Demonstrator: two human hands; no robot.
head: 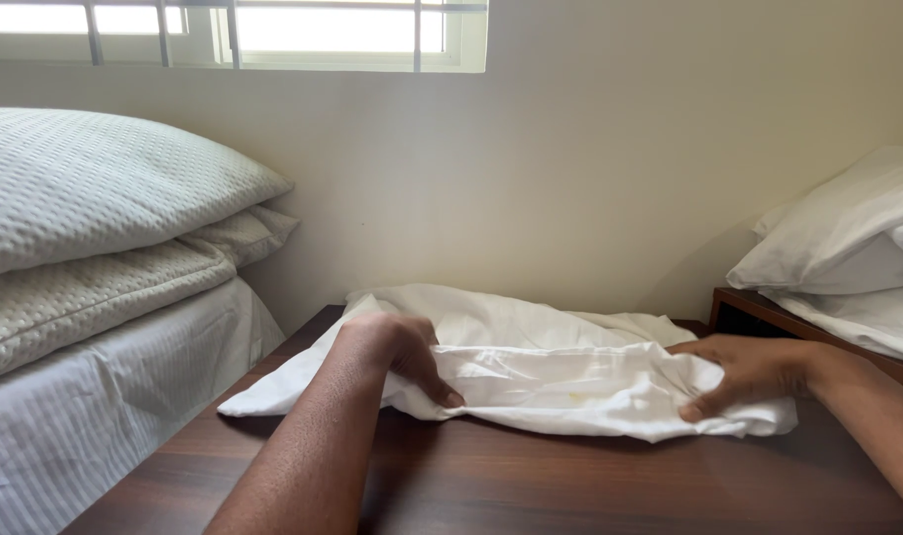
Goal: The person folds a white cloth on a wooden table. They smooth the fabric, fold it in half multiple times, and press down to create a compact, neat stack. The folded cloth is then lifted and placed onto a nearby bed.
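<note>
bare dark tabletop (570, 485) in front, bed (95, 416) blocking left, wall (570, 178) behind

Bedroom, in a home or a guest room; cannot tell which. Left: a bed (95, 436) with a white striped sheet, two textured off-white pillows (95, 198) stacked on it. Right: a second bed, its dark wood frame (769, 312) showing, with plain white pillows (848, 228) piled on top. Between the two beds, a dark wood counter (570, 485) set against a plain cream wall (570, 168). A crumpled white pillowcase or sheet (561, 367) lies on the counter. Above, a window (323, 30) with horizontal blinds, bright daylight coming through.
</note>
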